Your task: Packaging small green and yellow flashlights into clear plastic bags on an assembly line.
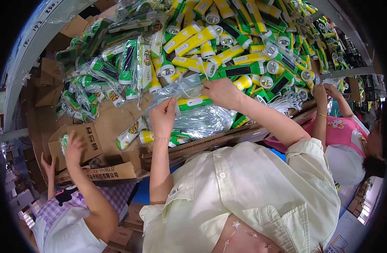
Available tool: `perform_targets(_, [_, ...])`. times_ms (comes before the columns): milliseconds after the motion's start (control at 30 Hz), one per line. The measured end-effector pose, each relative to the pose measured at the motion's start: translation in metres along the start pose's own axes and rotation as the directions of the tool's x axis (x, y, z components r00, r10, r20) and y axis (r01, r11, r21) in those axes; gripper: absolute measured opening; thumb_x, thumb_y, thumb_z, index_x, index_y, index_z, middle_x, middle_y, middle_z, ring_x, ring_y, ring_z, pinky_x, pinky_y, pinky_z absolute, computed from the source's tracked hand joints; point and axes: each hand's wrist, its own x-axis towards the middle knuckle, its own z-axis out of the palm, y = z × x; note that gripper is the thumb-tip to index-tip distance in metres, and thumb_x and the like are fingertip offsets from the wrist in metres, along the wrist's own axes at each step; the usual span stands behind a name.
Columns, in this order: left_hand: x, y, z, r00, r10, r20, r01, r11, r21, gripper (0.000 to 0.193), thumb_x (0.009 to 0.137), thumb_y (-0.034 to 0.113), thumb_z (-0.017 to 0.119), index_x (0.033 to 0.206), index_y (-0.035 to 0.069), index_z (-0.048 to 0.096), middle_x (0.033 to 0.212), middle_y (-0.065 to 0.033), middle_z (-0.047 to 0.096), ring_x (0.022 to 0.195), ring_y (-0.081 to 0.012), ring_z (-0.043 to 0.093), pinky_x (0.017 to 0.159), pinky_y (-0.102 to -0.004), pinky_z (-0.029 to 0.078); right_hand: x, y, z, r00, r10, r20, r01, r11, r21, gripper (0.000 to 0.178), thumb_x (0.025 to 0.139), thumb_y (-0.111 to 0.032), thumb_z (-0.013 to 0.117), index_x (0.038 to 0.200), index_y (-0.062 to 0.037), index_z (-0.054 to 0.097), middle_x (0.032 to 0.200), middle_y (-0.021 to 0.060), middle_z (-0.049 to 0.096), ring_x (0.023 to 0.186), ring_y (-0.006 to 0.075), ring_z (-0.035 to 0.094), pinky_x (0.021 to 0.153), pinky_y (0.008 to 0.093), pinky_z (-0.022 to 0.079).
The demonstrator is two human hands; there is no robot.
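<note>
My left hand [163, 113] is closed, thumb and fingertips pinching the edge of a clear plastic bag [170, 89]. Between my hands lies a yellow-and-green flashlight [194, 102], seemingly partly inside that bag. My right hand [223, 93] is above the flashlight's right end, with its fingers pinched on a thin white cord [204, 70]; the palm hides that end of the flashlight. Below the flashlight a stack of clear plastic bags [202, 121] spreads along the bench edge. A bundle of white cords [286, 102] lies to the right of my right hand.
A large heap of loose flashlights [239, 42] fills the back. Bagged ones [111, 69] pile up at the left. At lower left, a co-worker's hand [74, 147] holds a bagged item at a small cardboard box [90, 139]. Another co-worker's hands [322, 92] work at right.
</note>
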Motion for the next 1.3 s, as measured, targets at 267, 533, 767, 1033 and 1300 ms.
perform_targets(267, [-0.001, 0.001, 0.002, 1.0, -0.006, -0.006, 0.007, 0.999, 0.041, 0.025, 0.086, 0.025, 0.061, 0.086, 0.0, 0.066, 0.05, -0.0112, 0.045, 0.045, -0.0124, 0.036, 0.047, -0.0299, 0.035, -0.005, -0.004, -0.022, 0.978, 0.036, 0.206, 0.048, 0.92, -0.39, 0.026, 0.069, -0.009, 0.058, 0.093, -0.0031, 0.06, 0.097, 0.0073, 0.055, 0.09, 0.0194, 0.055, 0.06, 0.0305, 0.051])
perform_targets(533, [0.0, 0.005, 0.001, 0.998, -0.055, 0.014, 0.055, 0.998, 0.021, 0.026, 0.086, 0.026, 0.061, 0.087, 0.0, 0.067, 0.052, -0.0133, 0.049, 0.045, -0.0141, 0.042, 0.048, -0.0314, 0.037, 0.013, -0.006, -0.033, 0.942, -0.168, -0.292, 0.242, 0.941, 0.238, 0.053, 0.077, 0.003, 0.056, 0.128, -0.0075, 0.044, 0.134, 0.0105, 0.046, 0.096, 0.0242, 0.063, 0.073, 0.0292, 0.054])
perform_targets(767, [0.006, 0.006, 0.0, 0.995, -0.087, 0.038, 0.087, 0.996, -0.002, 0.027, 0.085, 0.025, 0.062, 0.088, -0.002, 0.067, 0.051, -0.012, 0.051, 0.045, -0.0129, 0.043, 0.047, -0.0305, 0.037, 0.021, -0.011, -0.007, 0.888, 0.346, -0.302, 0.154, 0.395, 0.906, 0.075, 0.085, 0.012, 0.05, 0.146, -0.0112, 0.012, 0.137, 0.0135, 0.045, 0.103, 0.0211, 0.062, 0.085, 0.0293, 0.05])
perform_targets(1033, [0.007, -0.007, -0.005, 0.997, -0.037, 0.074, 0.036, 0.999, 0.007, 0.025, 0.085, 0.023, 0.062, 0.089, -0.001, 0.067, 0.052, -0.0126, 0.051, 0.045, -0.0122, 0.044, 0.047, -0.0299, 0.037, 0.017, 0.001, 0.015, 0.972, 0.074, -0.224, 0.092, 0.755, 0.649, 0.033, 0.082, -0.005, 0.057, 0.114, -0.0083, 0.063, 0.099, 0.0075, 0.068, 0.084, 0.0236, 0.067, 0.072, 0.0314, 0.053])
perform_targets(1300, [-0.002, 0.013, -0.005, 0.995, 0.103, 0.007, -0.102, 0.978, 0.183, 0.022, 0.084, 0.021, 0.063, 0.088, 0.001, 0.068, 0.056, -0.0139, 0.057, 0.047, -0.0179, 0.054, 0.049, -0.0317, 0.041, 0.02, -0.021, 0.007, 0.982, -0.083, 0.171, 0.15, 0.891, -0.428, 0.009, 0.069, -0.012, 0.06, 0.074, -0.0071, 0.065, 0.069, 0.0026, 0.058, 0.072, 0.0217, 0.062, 0.058, 0.0356, 0.05])
